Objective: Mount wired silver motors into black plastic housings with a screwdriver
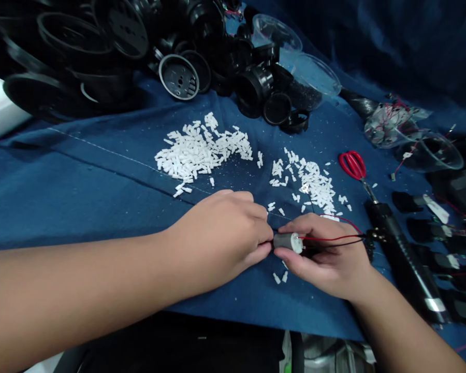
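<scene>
Between the fingers of my right hand (322, 254) lies a small cylindrical motor (285, 242), grey with a white end cap. Red and black wires (334, 239) run from that cap to the right across my palm. My left hand (233, 228) is closed, its fingertips pinched at the motor's other end; whatever they grip there is hidden behind the fingers. Small white plastic connector pieces lie around the hands: a large pile (202, 150) beyond my left hand and a smaller pile (316, 184) beyond my right. A few loose ones (280, 277) sit just below the motor.
Black plastic housings (252, 88) crowd the back left. Red-handled scissors (352, 165) and a black electric screwdriver (407, 259) lie to the right. Clear plastic cups (427, 150) and wired parts stand farther right. A blue cloth (101, 202) covers the table; its front edge is near me.
</scene>
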Demonstrator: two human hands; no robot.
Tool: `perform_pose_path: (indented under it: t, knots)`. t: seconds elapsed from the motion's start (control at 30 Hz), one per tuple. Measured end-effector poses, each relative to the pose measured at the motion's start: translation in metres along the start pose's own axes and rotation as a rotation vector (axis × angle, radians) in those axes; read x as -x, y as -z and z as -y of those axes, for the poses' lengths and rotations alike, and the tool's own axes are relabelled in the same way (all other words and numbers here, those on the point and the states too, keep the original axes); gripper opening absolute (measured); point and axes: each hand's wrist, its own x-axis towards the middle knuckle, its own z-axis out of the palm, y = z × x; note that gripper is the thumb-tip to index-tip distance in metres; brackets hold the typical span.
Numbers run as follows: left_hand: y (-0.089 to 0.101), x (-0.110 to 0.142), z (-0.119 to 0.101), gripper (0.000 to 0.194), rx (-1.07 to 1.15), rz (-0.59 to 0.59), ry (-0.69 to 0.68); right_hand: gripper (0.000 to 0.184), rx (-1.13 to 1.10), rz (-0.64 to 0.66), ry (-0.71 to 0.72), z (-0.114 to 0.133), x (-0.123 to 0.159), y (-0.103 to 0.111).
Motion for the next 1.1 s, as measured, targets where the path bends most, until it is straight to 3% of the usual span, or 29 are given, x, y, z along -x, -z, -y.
perform_pose_path:
  t: [0.8,1.03,1.1]
  knots:
    - [-0.003,0.003,-0.004,0.025,-0.085,-0.055,-0.011,0.02,0.031,0.022,0.069,0.004,-0.006,-0.006]
    - [0.006,0.002,0.004,0.009,-0.088,-0.018,-0.029,0.021,-0.07,-0.076,-0.022,0.005,-0.005,-0.014]
    - [0.013,0.004,0.003,0.006,-0.089,-0.056,-0.071,0.025,-0.086,-0.098,-0.059,0.006,-0.004,-0.016]
